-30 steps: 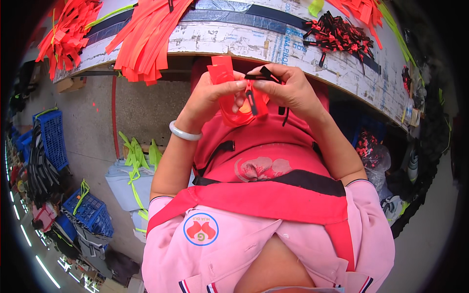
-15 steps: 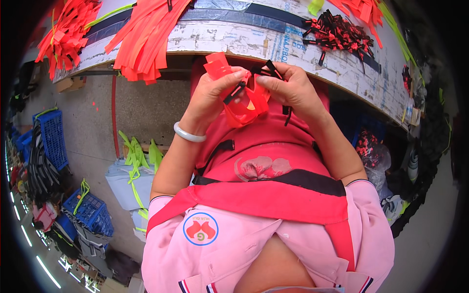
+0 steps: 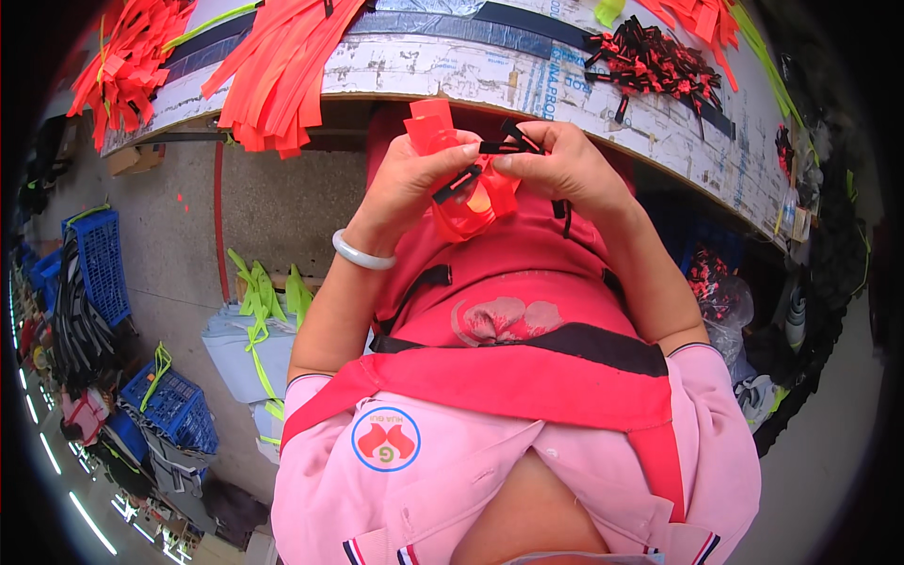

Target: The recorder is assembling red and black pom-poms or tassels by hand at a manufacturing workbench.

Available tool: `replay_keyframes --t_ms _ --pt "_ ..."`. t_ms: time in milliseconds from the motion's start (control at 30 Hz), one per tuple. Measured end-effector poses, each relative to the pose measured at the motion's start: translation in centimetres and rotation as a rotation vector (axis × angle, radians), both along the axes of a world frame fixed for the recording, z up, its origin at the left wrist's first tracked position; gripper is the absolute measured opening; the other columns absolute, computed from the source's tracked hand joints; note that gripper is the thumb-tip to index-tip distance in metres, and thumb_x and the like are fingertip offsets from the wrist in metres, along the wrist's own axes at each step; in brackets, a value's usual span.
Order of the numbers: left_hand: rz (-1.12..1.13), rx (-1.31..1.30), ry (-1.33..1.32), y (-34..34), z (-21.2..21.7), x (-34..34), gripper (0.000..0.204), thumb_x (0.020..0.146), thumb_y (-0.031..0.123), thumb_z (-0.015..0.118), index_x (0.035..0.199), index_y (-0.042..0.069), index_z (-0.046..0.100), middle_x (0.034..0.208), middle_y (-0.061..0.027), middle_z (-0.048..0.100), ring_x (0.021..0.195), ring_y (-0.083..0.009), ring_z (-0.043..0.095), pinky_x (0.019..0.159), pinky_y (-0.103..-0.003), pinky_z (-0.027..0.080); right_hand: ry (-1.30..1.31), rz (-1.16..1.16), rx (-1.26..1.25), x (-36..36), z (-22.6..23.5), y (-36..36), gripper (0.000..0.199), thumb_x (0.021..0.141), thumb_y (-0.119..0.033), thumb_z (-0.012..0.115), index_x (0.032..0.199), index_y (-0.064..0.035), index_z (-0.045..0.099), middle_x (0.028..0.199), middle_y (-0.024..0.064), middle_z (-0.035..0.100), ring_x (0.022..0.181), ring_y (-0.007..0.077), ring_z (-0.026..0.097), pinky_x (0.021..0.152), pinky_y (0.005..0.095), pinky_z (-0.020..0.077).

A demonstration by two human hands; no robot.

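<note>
My left hand [image 3: 410,184] and my right hand [image 3: 556,165] meet over my lap, just below the worktable's edge. Both grip a looped orange-red strap [image 3: 461,202] that hangs between them. A small black plastic clip [image 3: 457,184] sits on the strap under my left thumb. My right fingers pinch another black clip [image 3: 513,141] at the strap's top. A white bangle [image 3: 363,254] rings my left wrist. My lap is covered by a red apron [image 3: 508,282].
The worn white worktable [image 3: 452,66] holds a bundle of orange-red straps [image 3: 278,66], more straps [image 3: 127,66] at far left and a heap of black clips [image 3: 650,56]. Blue crates [image 3: 99,264] and yellow-green straps [image 3: 259,301] lie on the floor at left.
The strap and both hands have shifted slightly lower and to the right. The black clip in my right fingers has turned to lie more level at the strap's top.
</note>
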State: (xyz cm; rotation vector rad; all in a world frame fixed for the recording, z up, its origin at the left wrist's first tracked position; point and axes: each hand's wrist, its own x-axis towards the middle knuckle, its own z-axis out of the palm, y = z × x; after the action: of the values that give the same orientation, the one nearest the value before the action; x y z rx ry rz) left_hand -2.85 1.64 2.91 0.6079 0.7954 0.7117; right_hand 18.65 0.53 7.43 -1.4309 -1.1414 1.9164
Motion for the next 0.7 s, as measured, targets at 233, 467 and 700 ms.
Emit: replay_keyframes --t_ms 233,467,700 --pt "0.064 0.033 0.076 0.2 0.2 0.6 0.021 0.087 0.012 0.069 0.103 -0.001 0.064 0.087 -0.0051 0.067 0.076 -0.0106 0.064 0.069 -0.024 0.051 0.046 -0.134 0.079 -0.8 -1.7 -0.6 0.017 0.086 -0.021 0.071 0.088 -0.0062 0.063 0.065 -0.0083 0.050 0.049 -0.0015 0.035 0.044 0.0174 0.0209" --pt "-0.055 0.176 0.066 -0.4 -0.5 0.3 0.015 0.087 0.010 0.069 0.097 -0.001 0.066 0.077 -0.0032 0.065 0.064 -0.0081 0.060 0.057 -0.023 0.048 0.059 -0.238 0.258 -1.3 -3.6 -1.0 0.017 0.087 -0.019 0.071 0.095 -0.0061 0.065 0.075 -0.0034 0.060 0.054 -0.0010 0.040 0.046 0.0161 0.0261" --pt "0.043 0.255 0.138 -1.1 -0.4 1.0 0.010 0.085 0.006 0.071 0.092 -0.001 0.068 0.070 -0.0018 0.063 0.057 -0.0068 0.057 0.051 -0.022 0.045 0.260 -0.243 0.174 0.9 -3.2 -1.0 0.031 0.090 -0.026 0.067 0.108 -0.0017 0.060 0.082 -0.0035 0.054 0.065 0.0027 0.046 0.056 0.0182 0.0371"
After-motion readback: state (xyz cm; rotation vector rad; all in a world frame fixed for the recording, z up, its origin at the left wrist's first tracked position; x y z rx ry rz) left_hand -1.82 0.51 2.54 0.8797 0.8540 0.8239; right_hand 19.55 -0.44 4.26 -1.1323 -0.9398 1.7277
